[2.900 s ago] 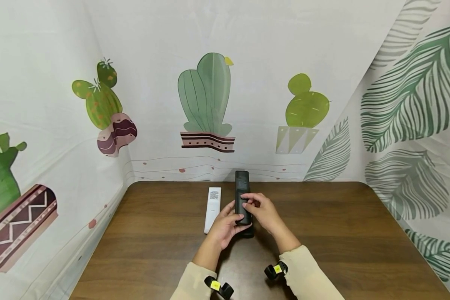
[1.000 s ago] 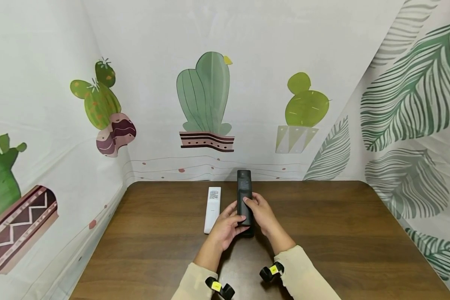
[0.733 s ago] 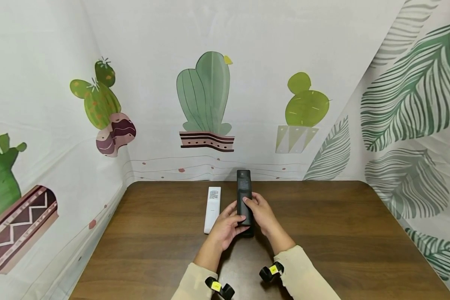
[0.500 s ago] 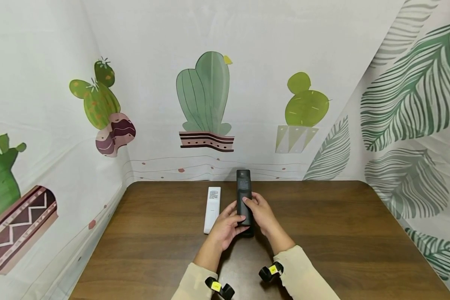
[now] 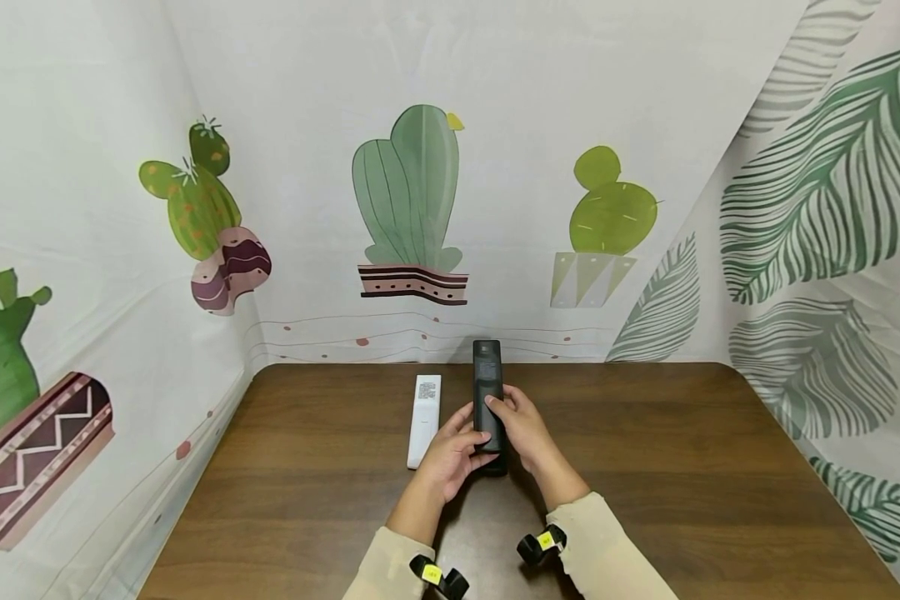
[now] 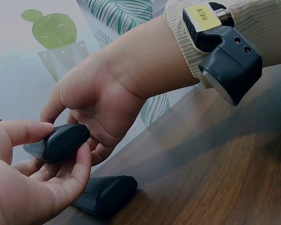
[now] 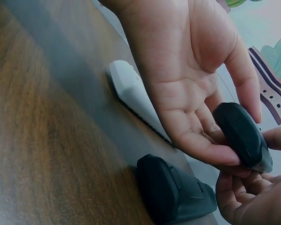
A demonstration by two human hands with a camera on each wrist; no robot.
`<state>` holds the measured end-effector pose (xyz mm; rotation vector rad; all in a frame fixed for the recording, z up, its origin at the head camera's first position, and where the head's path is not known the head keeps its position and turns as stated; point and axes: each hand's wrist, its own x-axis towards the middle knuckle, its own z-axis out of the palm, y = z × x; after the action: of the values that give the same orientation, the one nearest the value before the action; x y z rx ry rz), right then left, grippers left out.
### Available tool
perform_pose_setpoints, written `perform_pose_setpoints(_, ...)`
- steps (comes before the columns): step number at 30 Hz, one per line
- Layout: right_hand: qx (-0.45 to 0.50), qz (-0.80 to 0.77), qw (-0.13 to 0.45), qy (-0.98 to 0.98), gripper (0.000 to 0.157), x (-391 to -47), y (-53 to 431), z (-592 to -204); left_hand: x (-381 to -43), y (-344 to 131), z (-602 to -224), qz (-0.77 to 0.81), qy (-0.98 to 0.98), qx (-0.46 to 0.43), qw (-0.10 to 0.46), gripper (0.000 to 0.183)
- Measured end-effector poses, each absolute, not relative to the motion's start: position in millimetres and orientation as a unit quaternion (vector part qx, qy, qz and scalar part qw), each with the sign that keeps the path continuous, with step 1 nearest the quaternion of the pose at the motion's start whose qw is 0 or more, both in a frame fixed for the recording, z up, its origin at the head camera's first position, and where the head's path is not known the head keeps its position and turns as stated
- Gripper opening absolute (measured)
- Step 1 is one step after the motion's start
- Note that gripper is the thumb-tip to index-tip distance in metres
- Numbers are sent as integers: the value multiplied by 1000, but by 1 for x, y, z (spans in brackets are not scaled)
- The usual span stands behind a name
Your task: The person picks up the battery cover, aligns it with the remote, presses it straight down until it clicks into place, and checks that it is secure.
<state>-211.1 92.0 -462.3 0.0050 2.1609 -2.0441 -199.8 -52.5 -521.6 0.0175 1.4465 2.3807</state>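
Both hands hold a black remote control (image 5: 487, 371) above the table, its printed back facing up and its far end pointing away. My left hand (image 5: 444, 461) grips the near end, thumb on the left edge and fingers underneath. From the other side, my right hand (image 5: 531, 432) holds it with the thumb on the back cover and fingers along the right edge. Below it a second black remote (image 7: 173, 192) lies on the table, mostly hidden in the head view. To the left lies a white remote (image 5: 424, 421), label up.
The brown wooden table (image 5: 645, 467) has rounded far corners. A white cloth (image 5: 510, 192) printed with cacti and leaves hangs behind and along both sides. Each wrist carries a small black camera with a yellow tag.
Since the earliest frame, my right hand has shifted from its fingertips on the remote's back to a grip along its right edge, thumb on the cover. Little differs over the last second.
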Motion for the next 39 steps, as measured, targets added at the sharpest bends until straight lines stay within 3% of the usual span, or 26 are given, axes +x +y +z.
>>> perform_pose_setpoints(11, 15, -686, 78, 723, 53, -229, 95, -496, -197, -52, -521, 842, 510, 7, 176, 73)
perform_pose_setpoints(39, 34, -665, 51, 744, 46, -224, 112, -495, -192, -42, -519, 836, 518, 19, 179, 71)
